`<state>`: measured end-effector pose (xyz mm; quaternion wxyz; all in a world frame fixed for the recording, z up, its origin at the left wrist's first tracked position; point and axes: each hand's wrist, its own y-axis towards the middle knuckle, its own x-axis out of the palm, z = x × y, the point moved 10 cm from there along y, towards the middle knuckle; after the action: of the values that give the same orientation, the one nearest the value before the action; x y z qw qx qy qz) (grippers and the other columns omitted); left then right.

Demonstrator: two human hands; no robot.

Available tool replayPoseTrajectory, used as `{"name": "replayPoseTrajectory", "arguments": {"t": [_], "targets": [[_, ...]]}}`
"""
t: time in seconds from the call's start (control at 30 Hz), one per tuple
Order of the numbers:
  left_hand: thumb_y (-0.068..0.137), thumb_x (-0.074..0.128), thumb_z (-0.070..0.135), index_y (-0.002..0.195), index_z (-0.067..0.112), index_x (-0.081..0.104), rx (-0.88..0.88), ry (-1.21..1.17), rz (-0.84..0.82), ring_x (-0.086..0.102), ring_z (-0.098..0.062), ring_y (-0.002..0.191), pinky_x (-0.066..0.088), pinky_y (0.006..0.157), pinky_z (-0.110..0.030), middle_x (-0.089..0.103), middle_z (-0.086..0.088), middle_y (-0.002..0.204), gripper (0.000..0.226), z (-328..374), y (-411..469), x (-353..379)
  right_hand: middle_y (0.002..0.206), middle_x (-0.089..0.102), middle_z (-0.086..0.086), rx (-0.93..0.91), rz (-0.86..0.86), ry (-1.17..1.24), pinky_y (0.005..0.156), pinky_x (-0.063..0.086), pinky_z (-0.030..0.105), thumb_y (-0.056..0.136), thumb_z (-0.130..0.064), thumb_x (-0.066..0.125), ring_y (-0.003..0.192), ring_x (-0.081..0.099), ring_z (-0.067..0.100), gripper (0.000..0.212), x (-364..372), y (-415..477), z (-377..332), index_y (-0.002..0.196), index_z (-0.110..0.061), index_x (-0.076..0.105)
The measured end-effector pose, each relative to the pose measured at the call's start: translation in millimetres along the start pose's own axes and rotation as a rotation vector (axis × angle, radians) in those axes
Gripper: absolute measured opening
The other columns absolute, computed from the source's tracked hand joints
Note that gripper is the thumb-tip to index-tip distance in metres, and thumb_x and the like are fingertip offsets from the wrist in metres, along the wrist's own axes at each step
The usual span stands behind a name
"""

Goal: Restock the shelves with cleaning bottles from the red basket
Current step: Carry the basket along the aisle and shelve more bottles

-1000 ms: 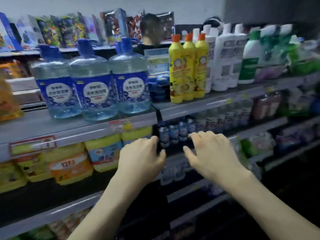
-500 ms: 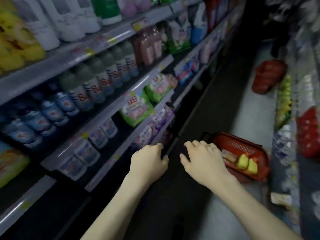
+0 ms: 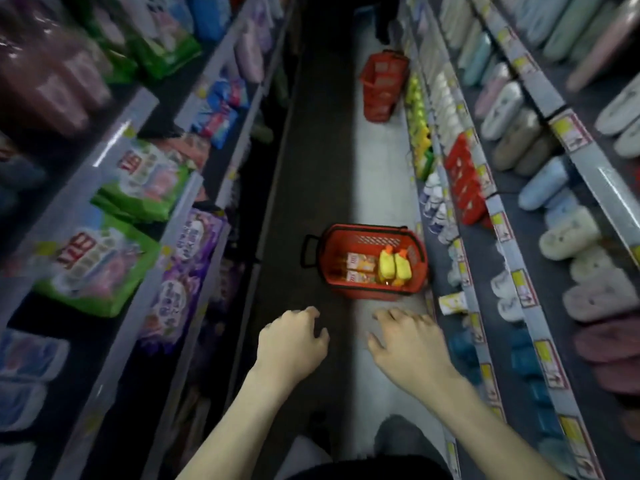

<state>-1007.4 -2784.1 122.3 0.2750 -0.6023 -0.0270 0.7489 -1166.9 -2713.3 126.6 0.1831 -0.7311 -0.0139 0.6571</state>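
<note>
A red basket [image 3: 372,239] with a black handle stands on the aisle floor ahead of me. Inside it lie two yellow cleaning bottles [image 3: 394,265] with orange caps and some orange-labelled packs [image 3: 358,266]. My left hand [image 3: 292,344] and my right hand [image 3: 407,341] hover side by side above the floor, short of the basket. Both are empty, with fingers loosely bent. Neither touches anything.
Shelves [image 3: 114,147] on the left carry green and purple detergent bags [image 3: 104,258]. Shelves on the right [image 3: 498,216] hold slippers, red packs and yellow-green bottles. A stack of red baskets [image 3: 382,84] stands farther down the narrow aisle. My feet show at the bottom edge.
My view has swung from the left shelf of bottles round and down to the aisle floor. The red basket has come to the middle. Both hands stayed empty in front of me.
</note>
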Motion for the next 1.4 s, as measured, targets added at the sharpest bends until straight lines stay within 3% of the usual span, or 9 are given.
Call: {"name": "replayPoseTrajectory", "arguments": {"t": [0.23,0.5,0.73,0.83,1.1,1.4], "targets": [[0.101,0.053,0.042,0.136,0.028,0.061,0.051,0.039,-0.172,0.068,-0.032,0.115,0.051,0.089,-0.037,0.071,-0.002,0.124,0.038,60,86,56,0.120,0.071,0.001,0.028,-0.086,0.068,0.092,0.050,0.039,0.099,-0.050,0.040,0.113,0.065,0.026,0.048,46,47,66,0.129,-0.022,0.064],[0.100,0.055,0.037,0.126,0.023,0.064,-0.030,0.084,-0.309,0.067,-0.034,0.114,0.049,0.087,-0.037,0.070,-0.005,0.124,0.031,110,169,103,0.123,0.068,0.006,-0.006,-0.230,0.101,0.094,0.048,0.040,0.103,-0.043,0.044,0.114,0.063,0.029,0.041,82,122,142,0.130,-0.018,0.060],[0.096,0.054,0.033,0.123,0.020,0.064,-0.059,0.050,-0.341,0.068,-0.032,0.112,0.052,0.089,-0.037,0.071,-0.004,0.121,0.032,133,236,119,0.124,0.069,0.008,-0.014,-0.291,0.081,0.094,0.050,0.040,0.099,-0.041,0.046,0.114,0.064,0.031,0.043,97,192,177,0.131,-0.016,0.061],[0.095,0.054,0.032,0.118,0.019,0.064,-0.043,0.050,-0.348,0.067,-0.034,0.112,0.050,0.090,-0.039,0.070,-0.006,0.120,0.028,137,268,124,0.125,0.069,0.008,-0.014,-0.306,0.074,0.092,0.050,0.039,0.100,-0.040,0.046,0.114,0.064,0.030,0.043,105,229,185,0.132,-0.016,0.061],[0.100,0.053,0.039,0.130,0.019,0.061,0.017,0.127,-0.414,0.060,-0.033,0.124,0.047,0.101,-0.044,0.064,-0.008,0.133,0.038,118,371,159,0.130,0.067,0.007,0.009,-0.380,0.059,0.095,0.050,0.039,0.100,-0.040,0.046,0.120,0.061,0.030,0.045,138,324,196,0.135,-0.016,0.060],[0.092,0.062,0.034,0.122,0.020,0.067,-0.011,0.117,-0.569,0.068,-0.031,0.115,0.051,0.095,-0.040,0.069,-0.005,0.125,0.034,94,472,209,0.131,0.066,0.012,0.073,-0.582,0.106,0.093,0.049,0.038,0.102,-0.033,0.049,0.120,0.061,0.033,0.038,202,411,226,0.131,-0.011,0.059]]}}
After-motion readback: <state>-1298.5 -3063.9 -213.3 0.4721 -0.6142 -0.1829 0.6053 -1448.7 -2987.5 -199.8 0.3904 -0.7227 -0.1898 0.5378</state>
